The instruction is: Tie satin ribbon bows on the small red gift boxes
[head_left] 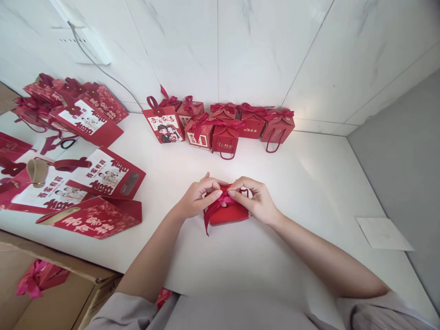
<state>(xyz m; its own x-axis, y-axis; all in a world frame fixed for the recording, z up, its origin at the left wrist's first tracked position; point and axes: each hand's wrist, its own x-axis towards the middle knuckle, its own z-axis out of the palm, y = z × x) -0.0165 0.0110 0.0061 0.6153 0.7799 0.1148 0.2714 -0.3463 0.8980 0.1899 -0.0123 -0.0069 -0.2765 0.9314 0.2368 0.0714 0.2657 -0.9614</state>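
Note:
A small red gift box [229, 215] lies on the white table in front of me, with a pink-red ribbon [220, 200] across its top. My left hand [200, 197] is at the box's left side, its thumb and fingers closed on the ribbon near the knot. From the right, my right hand [253, 198] pinches the ribbon between thumb and index finger, close to my left fingertips. One ribbon tail hangs over the box's left front corner. A thin dark red cord loop shows beside my right hand.
Several red boxes with bows [225, 137] stand along the tiled wall. Red gift bags [99, 217] lie at the left. A cardboard box [58, 256] holding a ribboned red box is at the lower left. White paper [383, 233] lies at the right edge.

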